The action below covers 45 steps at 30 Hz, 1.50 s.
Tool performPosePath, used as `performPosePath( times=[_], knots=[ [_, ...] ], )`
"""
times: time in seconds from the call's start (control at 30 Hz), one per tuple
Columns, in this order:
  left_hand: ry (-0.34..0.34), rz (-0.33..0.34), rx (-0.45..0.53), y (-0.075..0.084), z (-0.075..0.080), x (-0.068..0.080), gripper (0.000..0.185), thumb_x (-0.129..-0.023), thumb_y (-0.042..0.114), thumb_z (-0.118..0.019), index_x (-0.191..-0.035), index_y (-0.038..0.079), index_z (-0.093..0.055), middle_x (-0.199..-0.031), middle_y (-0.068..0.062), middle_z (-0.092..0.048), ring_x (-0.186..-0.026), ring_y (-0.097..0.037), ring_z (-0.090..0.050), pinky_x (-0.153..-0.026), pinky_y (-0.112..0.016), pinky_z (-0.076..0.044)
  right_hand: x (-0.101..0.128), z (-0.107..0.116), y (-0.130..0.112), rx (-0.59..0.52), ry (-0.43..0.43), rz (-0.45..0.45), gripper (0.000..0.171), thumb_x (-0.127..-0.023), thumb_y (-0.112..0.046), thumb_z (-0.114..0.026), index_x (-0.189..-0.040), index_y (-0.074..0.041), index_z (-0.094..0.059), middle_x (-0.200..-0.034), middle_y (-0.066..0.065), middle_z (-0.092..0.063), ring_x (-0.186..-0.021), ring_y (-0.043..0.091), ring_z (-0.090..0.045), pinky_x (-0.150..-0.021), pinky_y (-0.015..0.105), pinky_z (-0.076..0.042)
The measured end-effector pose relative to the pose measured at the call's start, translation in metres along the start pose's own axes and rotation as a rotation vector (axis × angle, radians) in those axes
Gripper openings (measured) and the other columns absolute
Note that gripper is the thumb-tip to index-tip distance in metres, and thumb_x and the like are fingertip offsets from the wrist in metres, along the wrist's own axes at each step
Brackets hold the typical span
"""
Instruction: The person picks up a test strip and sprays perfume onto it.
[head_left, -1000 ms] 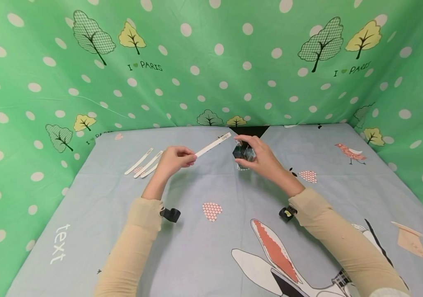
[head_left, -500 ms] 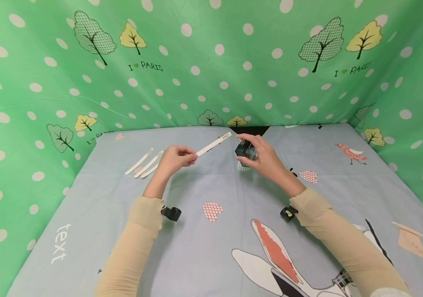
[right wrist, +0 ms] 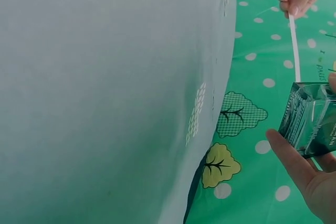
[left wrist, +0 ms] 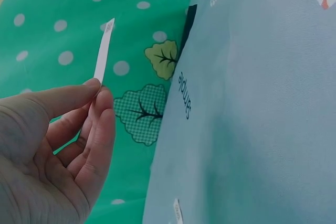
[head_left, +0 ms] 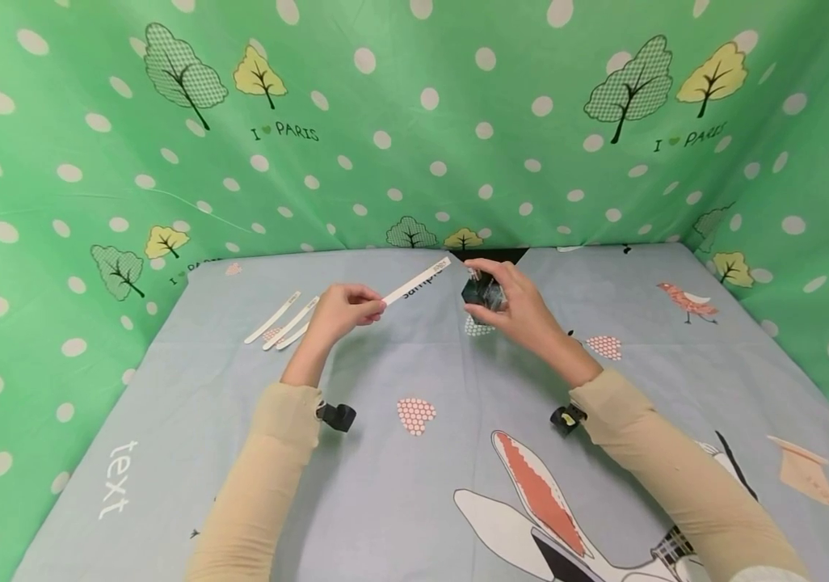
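My left hand [head_left: 345, 311] pinches one end of a white paper test strip [head_left: 420, 279] between thumb and fingers. Small print marks its far end, which points up toward the bottle, also seen in the left wrist view. In my right hand [head_left: 527, 311] is a dark green, clear-glass perfume bottle [head_left: 478, 294], gripped with the thumb below and a finger at its top by the spray head. The bottle is held above the cloth, a small gap from the strip's tip in the head view. In the right wrist view the glass bottle [right wrist: 310, 119] shows its thick faceted base.
Several more white test strips [head_left: 272, 318] lie side by side on the grey-blue printed cloth [head_left: 364, 485], left of my left hand. A green dotted curtain [head_left: 414, 162] hangs behind the table and along both sides.
My right hand has shifted the perfume bottle slightly right and up, widening the gap to the strip a little. My left hand and its test strip stay almost still.
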<state>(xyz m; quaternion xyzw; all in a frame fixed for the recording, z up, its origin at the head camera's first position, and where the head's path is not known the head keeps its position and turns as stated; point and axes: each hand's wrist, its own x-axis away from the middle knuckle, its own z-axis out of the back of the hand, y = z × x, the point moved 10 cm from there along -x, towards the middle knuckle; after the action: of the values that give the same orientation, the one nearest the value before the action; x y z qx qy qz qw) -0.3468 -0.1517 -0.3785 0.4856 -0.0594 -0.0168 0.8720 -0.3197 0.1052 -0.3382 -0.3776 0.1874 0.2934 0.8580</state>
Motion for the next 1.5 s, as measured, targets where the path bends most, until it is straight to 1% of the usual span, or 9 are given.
performPosePath(
  times=[0.2,0.33,0.43,0.63,0.73,0.9,1.1,1.37,1.5],
  knots=[
    [0.009,0.005,0.012,0.000,0.002,-0.003,0.024,-0.092,0.018,-0.072,-0.106,-0.001,-0.073,-0.097,-0.016,-0.075,-0.072,-0.007,-0.068,-0.076,-0.027,-0.061,-0.001,0.003,-0.002,-0.003,0.014,0.019,0.063,-0.087,-0.018,-0.079,-0.142,-0.023,-0.049,-0.124,0.011,-0.057,-0.093,0.018,-0.053,-0.057,0.026,-0.054],
    [0.017,0.016,0.018,-0.003,0.003,-0.006,0.022,-0.092,0.017,-0.072,-0.105,-0.001,-0.073,-0.096,-0.016,-0.075,-0.074,-0.011,-0.070,-0.078,-0.030,-0.062,0.000,0.004,-0.003,-0.007,0.024,0.022,0.063,-0.086,-0.018,-0.080,-0.142,-0.021,-0.050,-0.126,0.011,-0.057,-0.095,0.019,-0.054,-0.057,0.025,-0.054],
    [0.008,0.020,0.025,-0.006,0.002,-0.008,0.023,-0.092,0.016,-0.072,-0.106,-0.002,-0.073,-0.095,-0.015,-0.075,-0.076,-0.014,-0.071,-0.079,-0.030,-0.062,0.001,0.005,-0.002,-0.008,0.031,0.018,0.064,-0.085,-0.018,-0.080,-0.141,-0.021,-0.050,-0.127,0.011,-0.058,-0.097,0.019,-0.055,-0.057,0.025,-0.055],
    [0.000,0.037,0.040,-0.011,-0.001,-0.010,0.024,-0.092,0.016,-0.072,-0.107,-0.003,-0.072,-0.095,-0.014,-0.075,-0.084,-0.022,-0.073,-0.075,-0.025,-0.061,0.003,0.008,-0.002,-0.011,0.033,0.007,0.064,-0.086,-0.017,-0.079,-0.142,-0.021,-0.049,-0.128,0.012,-0.057,-0.098,0.020,-0.056,-0.057,0.026,-0.056],
    [0.006,0.050,0.052,-0.013,-0.001,-0.011,0.023,-0.092,0.015,-0.072,-0.106,-0.003,-0.072,-0.095,-0.014,-0.075,-0.087,-0.026,-0.073,-0.079,-0.029,-0.062,0.004,0.009,-0.002,-0.008,0.035,0.006,0.064,-0.086,-0.018,-0.079,-0.142,-0.021,-0.049,-0.131,0.012,-0.056,-0.104,0.022,-0.058,-0.059,0.027,-0.057],
    [0.001,0.055,0.076,-0.014,0.000,-0.013,0.024,-0.091,0.014,-0.072,-0.107,-0.004,-0.071,-0.093,-0.012,-0.074,-0.081,-0.020,-0.072,-0.088,-0.040,-0.060,0.005,0.013,-0.001,-0.010,0.043,0.001,0.065,-0.086,-0.017,-0.080,-0.142,-0.020,-0.049,-0.137,0.012,-0.055,-0.116,0.025,-0.057,-0.060,0.029,-0.058],
    [0.002,0.055,0.077,-0.010,0.000,-0.017,0.025,-0.091,0.014,-0.072,-0.108,-0.005,-0.071,-0.095,-0.015,-0.074,-0.070,-0.007,-0.067,-0.078,-0.029,-0.062,0.001,0.022,-0.003,-0.025,0.047,-0.017,0.065,-0.087,-0.015,-0.079,-0.143,-0.020,-0.048,-0.140,0.012,-0.053,-0.122,0.027,-0.055,-0.063,0.037,-0.060],
    [-0.001,0.052,0.094,-0.010,-0.001,-0.023,0.025,-0.091,0.012,-0.072,-0.109,-0.006,-0.071,-0.091,-0.012,-0.073,-0.069,-0.005,-0.066,-0.083,-0.035,-0.062,0.000,0.027,-0.005,-0.011,0.063,-0.001,0.065,-0.085,-0.013,-0.080,-0.142,-0.018,-0.049,-0.137,0.013,-0.055,-0.118,0.026,-0.057,-0.058,0.031,-0.057],
    [-0.013,0.072,0.090,-0.014,-0.004,-0.024,0.025,-0.091,0.011,-0.072,-0.110,-0.006,-0.071,-0.095,-0.015,-0.074,-0.070,-0.006,-0.066,-0.084,-0.035,-0.061,0.002,0.027,-0.004,-0.020,0.064,-0.018,0.066,-0.085,-0.011,-0.080,-0.143,-0.018,-0.049,-0.138,0.014,-0.054,-0.119,0.029,-0.057,-0.059,0.034,-0.058]
  ],
)
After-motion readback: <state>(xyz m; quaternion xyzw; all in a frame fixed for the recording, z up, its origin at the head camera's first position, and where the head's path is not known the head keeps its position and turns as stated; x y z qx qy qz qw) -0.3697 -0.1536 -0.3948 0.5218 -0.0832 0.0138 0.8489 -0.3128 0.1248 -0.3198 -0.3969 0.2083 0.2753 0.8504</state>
